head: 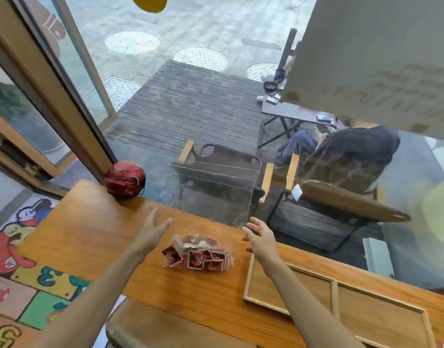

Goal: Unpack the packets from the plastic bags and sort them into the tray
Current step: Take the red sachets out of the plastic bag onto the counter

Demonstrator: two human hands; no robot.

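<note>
A clear plastic bag (198, 254) filled with several red, black and white packets lies on the wooden counter (95, 247) in front of the window. My left hand (153, 229) hovers just left of and beyond the bag, fingers straight, holding nothing. My right hand (261, 237) hovers to the bag's right, fingers spread and relaxed, also holding nothing. A shallow wooden tray (335, 297) with a divider lies on the counter at the right, under my right forearm; its compartments hold no packets.
A red helmet (125, 179) sits at the counter's far left corner against the window glass. A stool seat (150, 327) is below the counter's near edge. Outside the glass are chairs, a table and a seated person (346, 151).
</note>
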